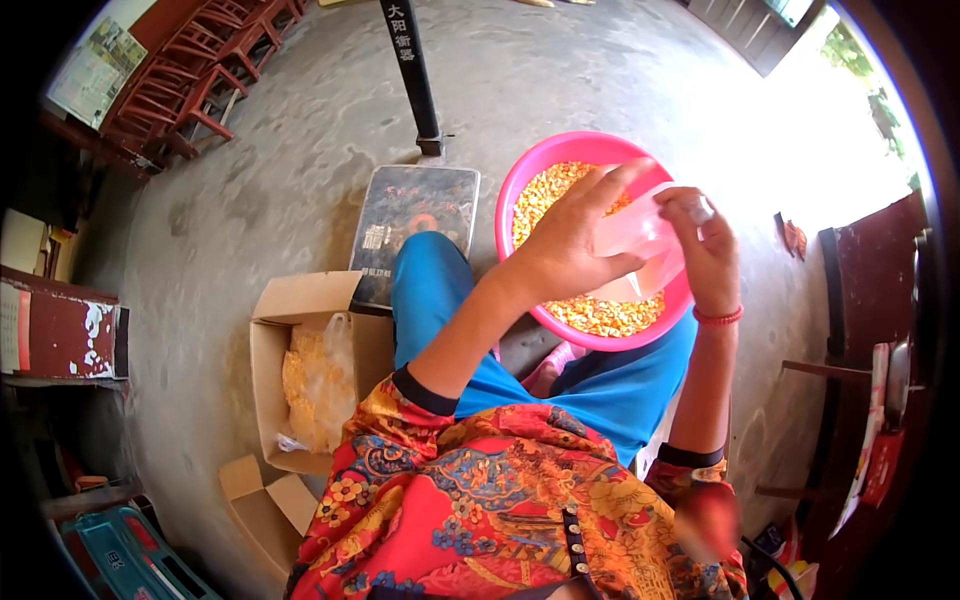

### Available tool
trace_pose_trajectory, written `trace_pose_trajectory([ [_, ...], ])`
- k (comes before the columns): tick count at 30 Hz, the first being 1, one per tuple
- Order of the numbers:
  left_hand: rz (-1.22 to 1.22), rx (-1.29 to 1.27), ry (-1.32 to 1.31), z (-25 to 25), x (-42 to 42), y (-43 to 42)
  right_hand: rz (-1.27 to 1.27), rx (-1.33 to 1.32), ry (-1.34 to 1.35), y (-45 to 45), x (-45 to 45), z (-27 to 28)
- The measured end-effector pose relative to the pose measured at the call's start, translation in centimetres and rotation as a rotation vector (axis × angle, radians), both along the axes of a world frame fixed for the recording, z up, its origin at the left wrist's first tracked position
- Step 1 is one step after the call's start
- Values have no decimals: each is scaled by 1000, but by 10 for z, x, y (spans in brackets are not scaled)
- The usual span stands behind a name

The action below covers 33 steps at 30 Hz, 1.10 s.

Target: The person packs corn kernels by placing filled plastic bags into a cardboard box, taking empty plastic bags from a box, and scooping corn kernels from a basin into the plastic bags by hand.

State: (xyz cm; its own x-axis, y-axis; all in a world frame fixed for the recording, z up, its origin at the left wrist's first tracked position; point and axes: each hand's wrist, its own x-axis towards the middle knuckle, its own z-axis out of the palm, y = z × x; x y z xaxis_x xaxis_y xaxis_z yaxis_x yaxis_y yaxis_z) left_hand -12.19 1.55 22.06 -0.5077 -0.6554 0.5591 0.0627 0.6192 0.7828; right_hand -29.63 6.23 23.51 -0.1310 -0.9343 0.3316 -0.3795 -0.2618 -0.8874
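A pink basin (507,190) of yellow corn kernels (600,318) stands in front of my knees. Above it, a thin clear plastic bag (640,235) hangs between my hands. My right hand (706,250), with a red bracelet at the wrist, pinches the bag's upper edge. Beside the bag, my left hand (572,235) has its fingers stretched and its thumb apart. Whether the left fingers touch the plastic is hard to make out. The bag looks limp.
An open cardboard box (270,385) with bagged yellow contents (315,385) stands left of my legs. Beyond it lies a platform scale (415,215) with a black post (410,70). Wooden chairs (190,90) line the far left wall. A green case (130,555) is at lower left.
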Motion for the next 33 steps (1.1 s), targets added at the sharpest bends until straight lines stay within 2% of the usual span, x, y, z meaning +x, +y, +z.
trace_pose_trajectory([
  [1,44,-62,-195,-21,3,-8,-22,-9,-28,0,4,9],
  [2,57,-66,-199,-45,4,-11,-19,-25,-47,0,6,15],
  [3,103,-88,-332,-69,-1,-12,-3,-48,-45,2,11,23],
  [4,157,-105,-476,-82,-5,-12,24,-69,-52,4,18,29],
  [6,150,-71,-581,-98,-17,-4,68,-109,-58,7,30,33],
  [8,199,21,-427,-86,-34,8,106,-45,-29,17,45,43],
  [10,239,3,-213,-76,-38,13,240,-80,36,25,65,52],
  [11,236,33,-43,-94,-51,7,297,-91,125,28,72,55],
  [13,-79,425,333,-91,-52,4,331,-180,242,37,87,60],
  [14,-204,616,523,-90,-52,3,392,-111,359,43,79,66],
  [16,-289,706,531,-78,-24,1,336,-223,287,47,92,70],
  [17,-254,723,618,-90,-20,-4,309,-276,344,46,65,56],
  [18,-281,794,737,-80,-1,1,231,-248,193,48,55,48],
  [19,-307,860,860,-71,17,6,219,-237,204,43,58,51],
  [21,23,383,667,-72,55,4,207,-168,350,29,49,52],
  [23,532,-422,166,-79,107,2,192,-194,471,16,46,51],
  [25,656,-622,45,-83,158,4,182,-250,516,9,43,44],
  [27,15,405,711,-93,210,14,234,-186,374,5,35,34],
  [29,150,859,745,-107,254,32,262,-120,281,3,39,26],
  [30,621,755,466,-116,274,41,286,-57,188,2,41,21],
  [32,909,809,354,-143,315,48,235,-36,138,2,51,13],
  [33,974,777,201,-161,343,49,256,13,138,2,52,11],
])
